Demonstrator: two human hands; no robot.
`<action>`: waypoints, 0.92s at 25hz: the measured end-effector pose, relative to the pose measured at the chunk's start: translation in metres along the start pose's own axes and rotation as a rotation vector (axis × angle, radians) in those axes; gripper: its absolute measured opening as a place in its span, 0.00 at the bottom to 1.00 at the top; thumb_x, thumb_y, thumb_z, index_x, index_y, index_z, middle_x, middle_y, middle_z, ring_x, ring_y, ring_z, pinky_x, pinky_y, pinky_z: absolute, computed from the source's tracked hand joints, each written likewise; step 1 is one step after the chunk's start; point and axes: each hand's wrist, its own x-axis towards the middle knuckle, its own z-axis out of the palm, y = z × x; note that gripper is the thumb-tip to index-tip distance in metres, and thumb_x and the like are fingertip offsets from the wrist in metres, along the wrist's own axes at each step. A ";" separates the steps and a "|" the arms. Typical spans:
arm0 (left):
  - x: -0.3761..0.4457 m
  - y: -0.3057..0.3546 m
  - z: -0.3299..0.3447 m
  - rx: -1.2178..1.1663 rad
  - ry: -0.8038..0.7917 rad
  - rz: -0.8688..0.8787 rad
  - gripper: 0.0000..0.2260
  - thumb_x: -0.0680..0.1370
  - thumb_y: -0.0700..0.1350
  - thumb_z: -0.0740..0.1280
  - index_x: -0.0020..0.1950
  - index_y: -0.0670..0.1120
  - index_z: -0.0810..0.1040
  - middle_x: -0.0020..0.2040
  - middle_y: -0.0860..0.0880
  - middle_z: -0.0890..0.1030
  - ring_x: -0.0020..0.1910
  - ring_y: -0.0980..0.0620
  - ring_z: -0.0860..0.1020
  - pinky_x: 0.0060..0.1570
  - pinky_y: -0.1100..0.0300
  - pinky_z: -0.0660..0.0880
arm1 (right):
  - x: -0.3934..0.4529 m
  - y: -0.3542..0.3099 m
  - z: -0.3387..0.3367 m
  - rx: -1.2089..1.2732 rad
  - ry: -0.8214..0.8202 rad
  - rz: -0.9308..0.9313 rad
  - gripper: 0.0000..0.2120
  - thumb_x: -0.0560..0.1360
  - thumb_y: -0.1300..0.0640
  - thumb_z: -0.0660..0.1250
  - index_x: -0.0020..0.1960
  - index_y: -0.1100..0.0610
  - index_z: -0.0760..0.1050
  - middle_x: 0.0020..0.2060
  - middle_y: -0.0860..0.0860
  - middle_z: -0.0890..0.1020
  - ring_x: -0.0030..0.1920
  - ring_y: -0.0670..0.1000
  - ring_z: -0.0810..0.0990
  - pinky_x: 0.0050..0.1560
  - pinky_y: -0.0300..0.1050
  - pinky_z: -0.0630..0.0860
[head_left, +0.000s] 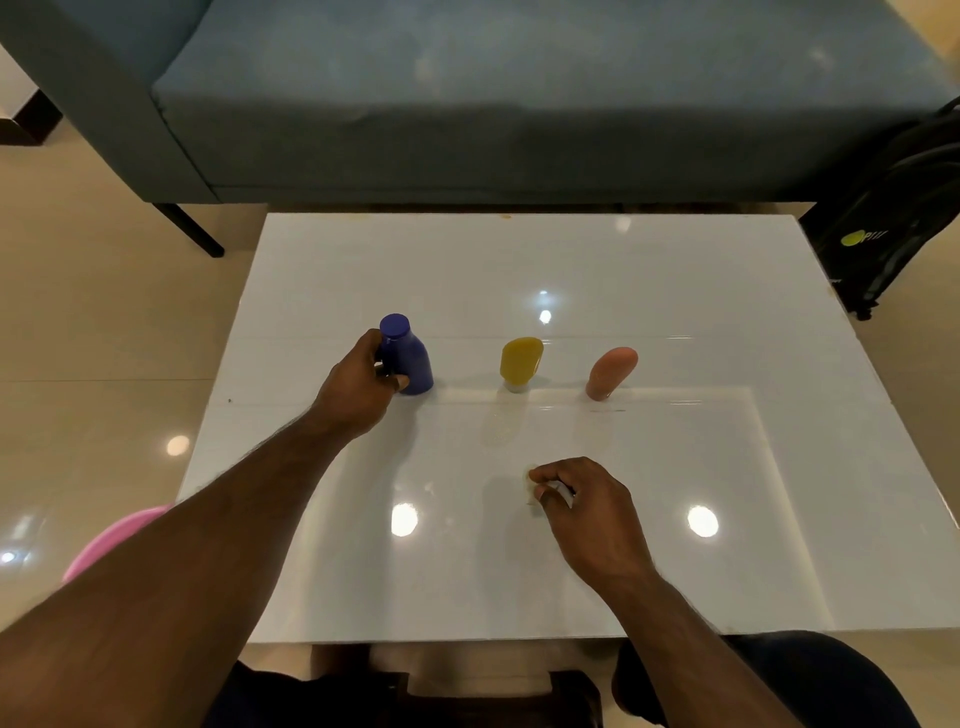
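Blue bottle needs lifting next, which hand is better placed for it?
Left. The left hand grips the blue bottle at its side, where it stands on the table. The right hand is well short of it, nearer the person, and pinches a small pale thing.

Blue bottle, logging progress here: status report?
Left hand grips upright blue plastic bottle. Right hand holds small pale object, unclear what. Yellow plastic tube stands apart, nothing blocking.
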 end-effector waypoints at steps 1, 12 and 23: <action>0.000 0.000 0.000 0.002 -0.004 -0.002 0.19 0.77 0.35 0.68 0.67 0.47 0.72 0.60 0.49 0.79 0.58 0.47 0.78 0.59 0.53 0.73 | 0.000 0.000 0.000 -0.006 -0.002 -0.002 0.10 0.74 0.64 0.68 0.48 0.50 0.80 0.45 0.43 0.81 0.47 0.42 0.78 0.50 0.29 0.71; -0.027 -0.013 -0.003 -0.065 0.034 -0.170 0.19 0.76 0.33 0.68 0.64 0.46 0.70 0.61 0.49 0.76 0.53 0.47 0.78 0.53 0.52 0.78 | 0.000 0.001 0.000 -0.016 0.005 -0.011 0.08 0.74 0.63 0.68 0.50 0.52 0.80 0.46 0.44 0.80 0.48 0.43 0.78 0.53 0.33 0.72; -0.051 0.034 0.081 -0.017 -0.116 -0.121 0.21 0.79 0.42 0.71 0.71 0.48 0.71 0.65 0.49 0.78 0.56 0.51 0.78 0.58 0.59 0.75 | -0.002 -0.002 -0.007 -0.036 0.014 0.020 0.09 0.75 0.63 0.66 0.52 0.53 0.80 0.49 0.46 0.81 0.50 0.44 0.77 0.52 0.30 0.68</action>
